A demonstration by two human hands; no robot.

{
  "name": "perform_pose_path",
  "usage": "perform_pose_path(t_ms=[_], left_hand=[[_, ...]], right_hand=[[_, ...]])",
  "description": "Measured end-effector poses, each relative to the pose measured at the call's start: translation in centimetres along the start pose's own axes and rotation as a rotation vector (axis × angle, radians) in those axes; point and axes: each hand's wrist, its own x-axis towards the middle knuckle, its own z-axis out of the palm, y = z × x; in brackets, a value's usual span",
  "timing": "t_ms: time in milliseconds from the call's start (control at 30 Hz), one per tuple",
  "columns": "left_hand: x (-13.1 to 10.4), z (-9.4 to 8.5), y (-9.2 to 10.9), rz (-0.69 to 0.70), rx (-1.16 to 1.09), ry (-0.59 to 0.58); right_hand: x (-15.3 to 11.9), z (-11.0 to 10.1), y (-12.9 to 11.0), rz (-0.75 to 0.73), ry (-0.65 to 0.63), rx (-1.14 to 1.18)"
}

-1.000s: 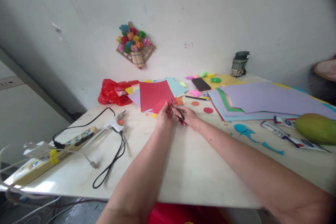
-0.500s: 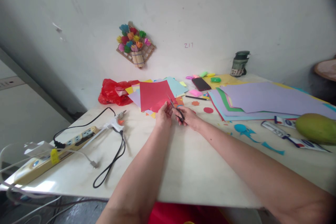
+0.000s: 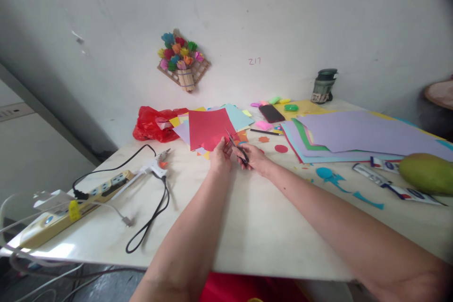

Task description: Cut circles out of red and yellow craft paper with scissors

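Over the middle of the table, my right hand is closed around the dark handles of a pair of scissors. The slim blades point up and away to the left, slightly parted. Close beside it, my left hand is pinched at the near edge of red paper, thumb uppermost. Whether that edge belongs to the large red sheet or to a smaller red piece in front of it, I cannot tell. Under and behind the red sheet lie light blue paper and other coloured sheets.
To the left are a red plastic bag, a glue gun and a power strip. Rightward lie a phone, a pencil, a red paper circle, large sheets, glue tubes and a green fruit.
Hardly anything differs. Both hands and the scissors stay in place, and the whole view has shifted very slightly.
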Motion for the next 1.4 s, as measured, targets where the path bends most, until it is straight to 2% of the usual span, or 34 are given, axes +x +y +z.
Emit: perform_pose_path(t_ms=[200, 467, 867, 1400], left_hand=[[-0.15, 0.05, 0.09, 0.001, 0.009, -0.026], [-0.35, 0.21, 0.30, -0.016, -0.002, 0.012], [0.01, -0.16, -0.16, -0.035, 0.043, -0.035], [-0.01, -0.06, -0.22, -0.011, 0.028, -0.027]], right_hand=[[-0.35, 0.05, -0.31, 0.006, 0.000, -0.007], [-0.41, 0.07, -0.43, 0.005, -0.005, -0.008], [-0.44, 0.15, -0.42, -0.013, 0.006, -0.027], [-0.51, 0.20, -0.49, -0.015, 0.017, -0.029]])
